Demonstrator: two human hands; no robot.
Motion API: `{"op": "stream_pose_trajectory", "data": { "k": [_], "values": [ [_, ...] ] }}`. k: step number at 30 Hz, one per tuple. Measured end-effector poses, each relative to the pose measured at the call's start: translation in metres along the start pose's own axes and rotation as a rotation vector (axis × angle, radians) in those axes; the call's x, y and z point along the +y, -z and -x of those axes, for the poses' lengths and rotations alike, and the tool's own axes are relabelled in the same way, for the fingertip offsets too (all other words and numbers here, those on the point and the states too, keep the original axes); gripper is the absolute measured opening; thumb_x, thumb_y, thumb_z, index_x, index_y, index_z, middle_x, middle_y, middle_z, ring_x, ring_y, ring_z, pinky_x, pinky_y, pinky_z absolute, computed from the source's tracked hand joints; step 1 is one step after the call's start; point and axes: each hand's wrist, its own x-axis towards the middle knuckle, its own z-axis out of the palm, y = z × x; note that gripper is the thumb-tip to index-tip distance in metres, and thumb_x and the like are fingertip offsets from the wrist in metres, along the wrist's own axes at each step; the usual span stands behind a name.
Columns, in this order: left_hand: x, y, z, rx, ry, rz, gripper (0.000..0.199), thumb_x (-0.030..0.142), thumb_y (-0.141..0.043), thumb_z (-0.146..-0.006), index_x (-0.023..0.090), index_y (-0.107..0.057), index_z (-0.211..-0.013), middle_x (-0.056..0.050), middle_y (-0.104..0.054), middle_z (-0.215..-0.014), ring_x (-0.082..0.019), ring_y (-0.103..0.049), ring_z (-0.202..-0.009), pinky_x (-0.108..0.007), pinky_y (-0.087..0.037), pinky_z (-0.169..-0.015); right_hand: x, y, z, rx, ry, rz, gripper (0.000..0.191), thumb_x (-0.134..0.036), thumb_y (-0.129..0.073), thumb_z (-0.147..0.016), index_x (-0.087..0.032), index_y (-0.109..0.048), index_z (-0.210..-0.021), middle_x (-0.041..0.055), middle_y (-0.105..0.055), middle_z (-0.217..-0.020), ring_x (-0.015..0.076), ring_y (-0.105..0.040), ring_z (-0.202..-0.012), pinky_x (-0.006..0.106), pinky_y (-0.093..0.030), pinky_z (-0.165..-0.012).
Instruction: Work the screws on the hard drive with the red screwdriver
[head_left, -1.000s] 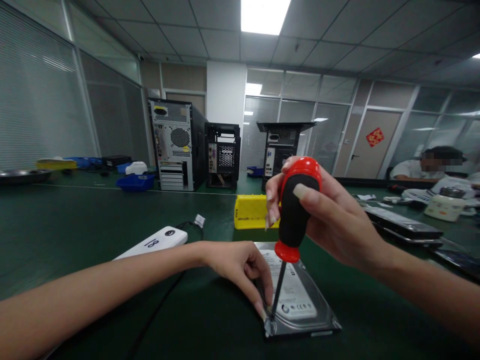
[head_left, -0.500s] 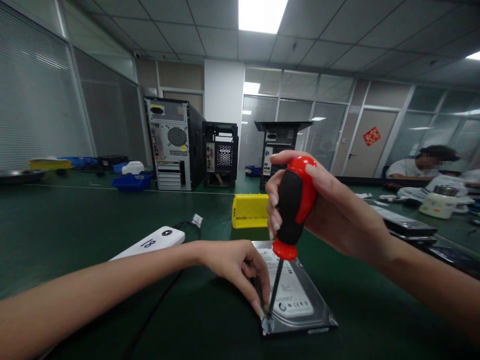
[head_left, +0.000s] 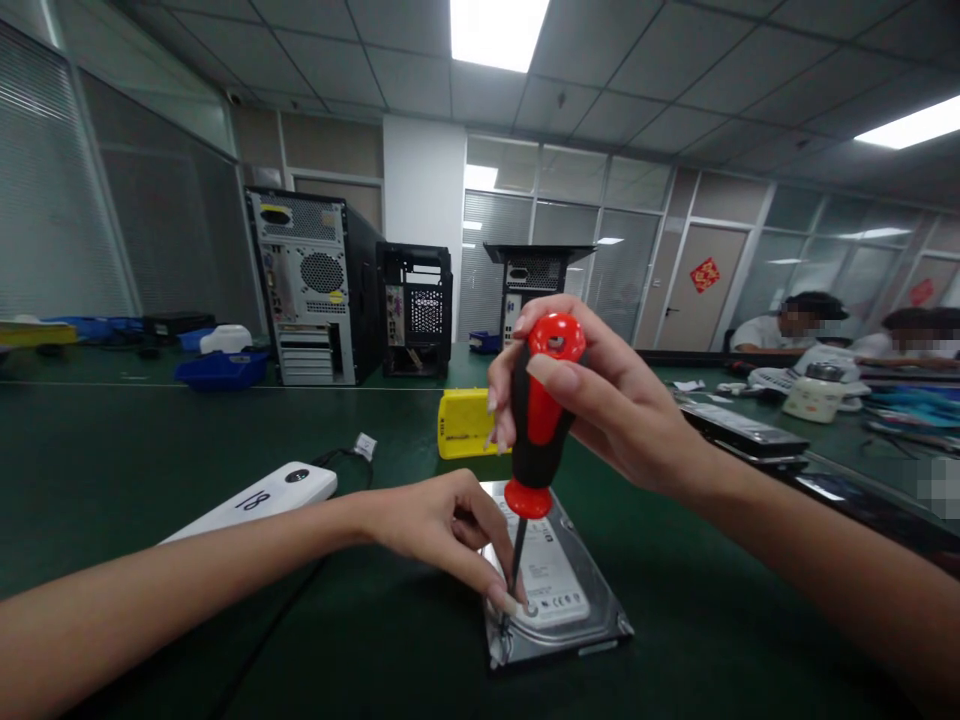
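Note:
A hard drive (head_left: 600,610) lies flat on the green table, its white label facing up. My right hand (head_left: 600,400) is closed around the red and black handle of a screwdriver (head_left: 541,430), which stands nearly upright over the drive's near left corner. At that corner, my left hand (head_left: 450,540) pinches thumb and fingers around the lower end of the screwdriver's shaft. The thumb hides part of the shaft, and whether a screw sits at the tip cannot be made out.
Behind the drive stands a yellow case (head_left: 465,425). A white power strip (head_left: 259,500) with a black cord lies at left. Computer cases (head_left: 311,290) and a blue tray (head_left: 221,370) stand further back. More drives (head_left: 742,430) and a jar (head_left: 814,395) are at right, with people beyond.
The view has swung to the right. The screwdriver's handle has turned in my right hand, with more red facing me. My left thumb now crosses in front of the shaft.

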Motion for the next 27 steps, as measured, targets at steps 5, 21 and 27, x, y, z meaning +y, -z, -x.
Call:
{"op": "stream_pose_trajectory", "data": {
  "k": [5,21,27],
  "values": [
    [0.001,-0.004,0.0,-0.016,0.012,0.065,0.023,0.025,-0.069,-0.067,0.011,-0.064,-0.085,-0.007,-0.066,-0.084,-0.015,-0.06,-0.075,-0.022,-0.045,-0.061,-0.003,-0.006,-0.003,0.024,-0.006,0.061,0.025,-0.029,-0.047,-0.084,-0.028,-0.038,-0.107,-0.0028,-0.053,-0.081,0.01,-0.059,-0.066,0.025,-0.051,-0.064],
    [0.013,-0.002,-0.002,-0.003,-0.106,-0.165,0.017,0.02,-0.068,-0.069,0.019,-0.07,-0.085,-0.003,-0.063,-0.08,-0.01,-0.05,-0.069,-0.018,-0.036,-0.055,-0.004,0.006,-0.004,0.07,0.066,0.336,0.029,-0.033,-0.046,-0.085,-0.022,-0.045,-0.111,0.0017,-0.05,-0.1,0.011,-0.053,-0.086,0.024,-0.047,-0.074],
    [0.015,-0.004,-0.004,-0.041,-0.136,-0.082,0.015,0.015,-0.064,-0.073,0.017,-0.07,-0.086,-0.005,-0.065,-0.085,-0.015,-0.057,-0.084,-0.025,-0.044,-0.079,-0.002,0.001,-0.007,0.179,0.116,0.442,0.021,-0.034,-0.053,-0.08,-0.019,-0.053,-0.095,0.001,-0.049,-0.095,0.0106,-0.049,-0.08,0.023,-0.045,-0.07]
  ]
}}
